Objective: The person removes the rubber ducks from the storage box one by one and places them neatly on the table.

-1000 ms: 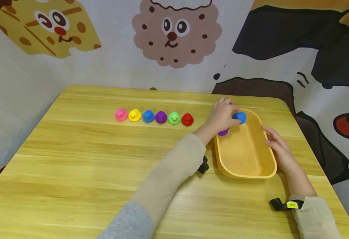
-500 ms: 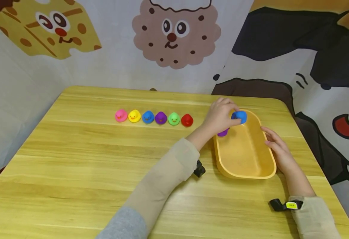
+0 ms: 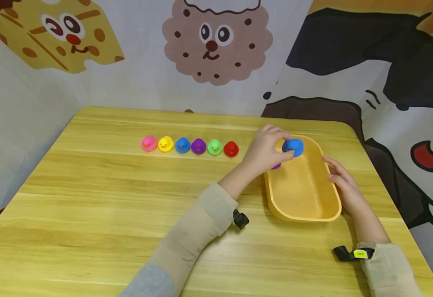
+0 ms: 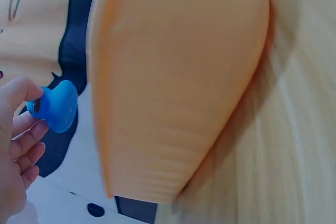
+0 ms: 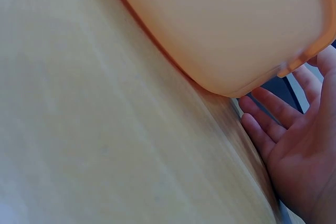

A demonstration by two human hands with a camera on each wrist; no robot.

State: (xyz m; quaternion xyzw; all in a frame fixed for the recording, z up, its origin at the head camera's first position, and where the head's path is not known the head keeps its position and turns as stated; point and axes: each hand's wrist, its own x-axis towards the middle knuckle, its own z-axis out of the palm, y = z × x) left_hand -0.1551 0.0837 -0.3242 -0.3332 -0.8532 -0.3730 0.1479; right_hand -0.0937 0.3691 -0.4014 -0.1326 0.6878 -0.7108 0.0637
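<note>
In the head view, my left hand (image 3: 264, 149) pinches a blue rubber duck (image 3: 294, 147) between thumb and fingers, above the far left corner of a yellow-orange plastic basin (image 3: 304, 219). The left wrist view shows this blue duck (image 4: 62, 106) from the side, above the level of the basin's rim. My right hand (image 3: 346, 187) holds the basin's right rim, with the other fingers along its outer wall. A purple piece (image 3: 276, 166) shows inside the basin by its left wall, mostly hidden behind my left hand.
Left of the basin, a row of small rubber ducks stands on the wooden table (image 3: 109, 214): pink (image 3: 149, 143), yellow (image 3: 165, 144), blue (image 3: 182, 145), purple (image 3: 198, 146), green (image 3: 215, 147) and red (image 3: 231, 149). A cartoon-printed cloth (image 3: 138, 90) hangs behind the table.
My left hand, still pinching the blue duck, has drawn slightly left and toward me, and its forearm has shifted left. My right hand and the basin stay nearly where they were.
</note>
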